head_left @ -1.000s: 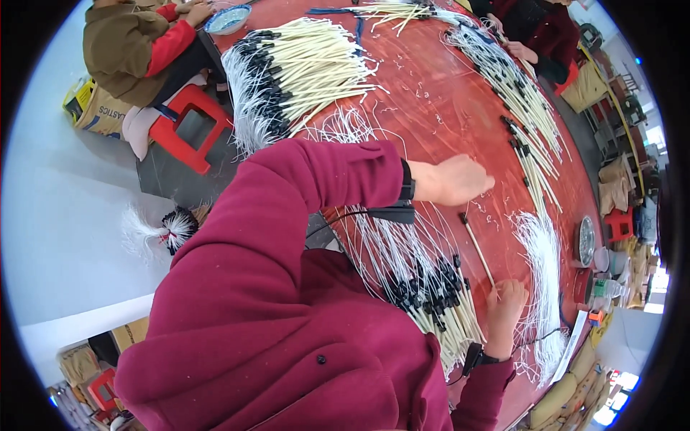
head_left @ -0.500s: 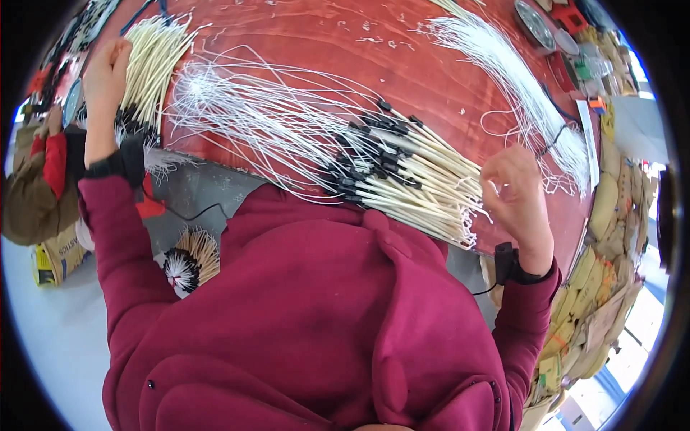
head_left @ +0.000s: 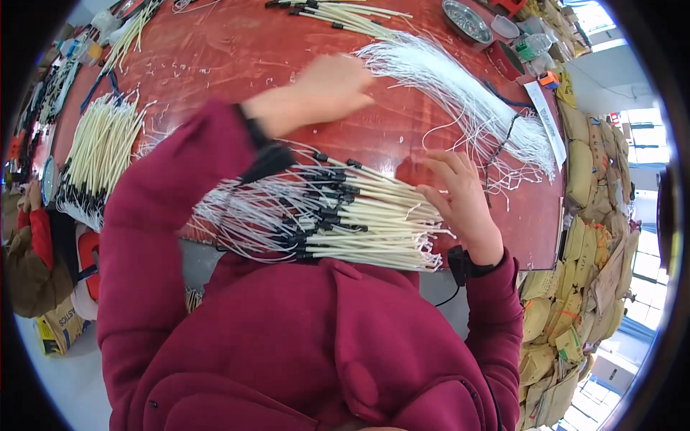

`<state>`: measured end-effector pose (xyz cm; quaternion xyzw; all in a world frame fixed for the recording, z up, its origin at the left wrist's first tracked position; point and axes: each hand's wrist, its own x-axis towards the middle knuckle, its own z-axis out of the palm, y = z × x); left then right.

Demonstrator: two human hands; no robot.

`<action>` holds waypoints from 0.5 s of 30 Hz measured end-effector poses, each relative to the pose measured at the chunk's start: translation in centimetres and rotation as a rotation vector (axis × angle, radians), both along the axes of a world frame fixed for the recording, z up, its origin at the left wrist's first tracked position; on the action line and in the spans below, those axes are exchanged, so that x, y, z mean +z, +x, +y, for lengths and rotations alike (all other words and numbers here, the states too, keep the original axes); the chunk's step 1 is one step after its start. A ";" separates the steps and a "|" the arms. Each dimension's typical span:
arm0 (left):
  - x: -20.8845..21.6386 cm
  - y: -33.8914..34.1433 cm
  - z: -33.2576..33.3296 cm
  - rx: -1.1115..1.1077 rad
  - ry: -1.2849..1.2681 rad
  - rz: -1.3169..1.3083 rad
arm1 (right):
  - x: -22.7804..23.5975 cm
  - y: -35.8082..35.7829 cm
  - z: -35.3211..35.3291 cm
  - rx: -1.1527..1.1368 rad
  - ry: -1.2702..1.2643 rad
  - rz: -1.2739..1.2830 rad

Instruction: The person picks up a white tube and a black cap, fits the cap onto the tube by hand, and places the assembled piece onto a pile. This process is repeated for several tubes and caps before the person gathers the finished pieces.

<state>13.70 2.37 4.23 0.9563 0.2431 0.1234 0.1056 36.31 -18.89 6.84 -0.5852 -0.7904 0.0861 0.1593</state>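
My left hand point(head_left: 327, 90), smeared by motion, is stretched across the red table beside the upper end of a long bundle of thin white strands point(head_left: 445, 75). Its fingers are too blurred to read. My right hand point(head_left: 460, 194) has its fingers apart and holds nothing; it is at the right-hand tips of a pile of cream sleeved leads point(head_left: 388, 219). Black end pieces point(head_left: 327, 208) join these leads to loose white strands point(head_left: 248, 215) that run leftward, partly under my left sleeve. A dark tie point(head_left: 499, 147) crosses the long bundle.
At left stands another batch of cream leads point(head_left: 104, 140). More black-ended leads point(head_left: 345, 16) are at the far edge. A metal bowl point(head_left: 466, 21), a clear plastic bottle point(head_left: 532, 47) and a white strip point(head_left: 546, 122) are at the right. Stacked sacks point(head_left: 575, 266) flank the red table point(head_left: 237, 54).
My left hand has swung from the batch of leads at left to the far middle of the table. My right hand has uncurled from a pinch. The view has shifted.
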 end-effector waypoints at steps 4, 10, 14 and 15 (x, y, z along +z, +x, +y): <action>-3.7 9.8 1.3 0.040 -0.042 -0.055 | -0.1 0.1 0.3 -0.050 0.011 -0.002; -5.1 12.7 3.3 0.082 0.011 -0.038 | -1.5 1.3 0.3 -0.062 -0.054 0.018; -4.0 7.3 1.3 -0.050 -0.075 -0.082 | -0.9 1.1 0.8 -0.077 -0.059 0.002; -3.6 4.8 0.7 -0.073 -0.085 -0.063 | -0.8 0.9 0.9 -0.082 -0.053 -0.009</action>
